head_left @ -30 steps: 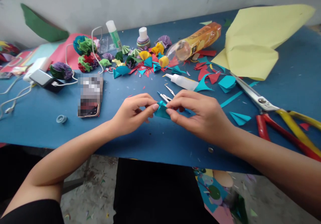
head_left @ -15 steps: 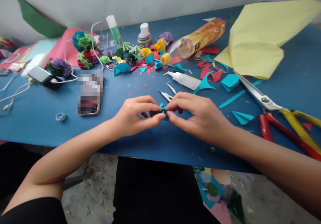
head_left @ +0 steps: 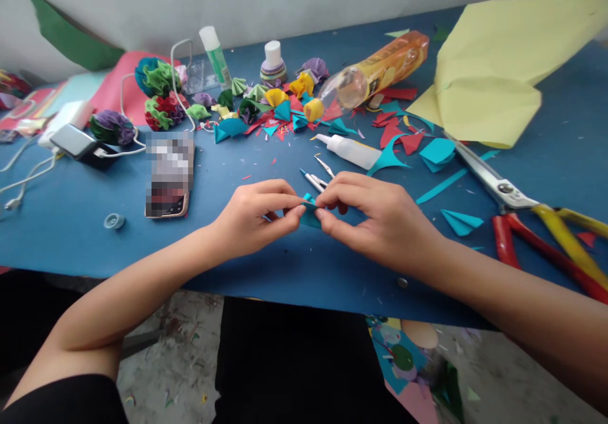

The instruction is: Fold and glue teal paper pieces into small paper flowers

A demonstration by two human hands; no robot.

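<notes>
Between my two hands is a small folded piece of turquoise paper (head_left: 310,217), held above the front part of the blue table (head_left: 228,158). My left hand (head_left: 261,218) pinches its left edge between thumb and fingers. On the opposite edge, my right hand (head_left: 365,208) grips it the same way. The fingertips partly cover the paper. Just beyond my right fingers lie a compass (head_left: 313,180), partly hidden, and a white glue bottle (head_left: 352,151) with a pointed nozzle. A curved turquoise scrap (head_left: 393,158) touches the bottle's end.
Large scissors (head_left: 508,192) with red and yellow handles lie at the right, near yellow paper (head_left: 489,88). An orange drink bottle (head_left: 380,72) lies among coloured scraps. At the left are a phone (head_left: 168,180), a small cap (head_left: 114,221) and white cables (head_left: 35,180).
The turquoise paper has been turned between my fingers, so a flatter, brighter face of it shows below my fingertips. Both hands stay in nearly the same place.
</notes>
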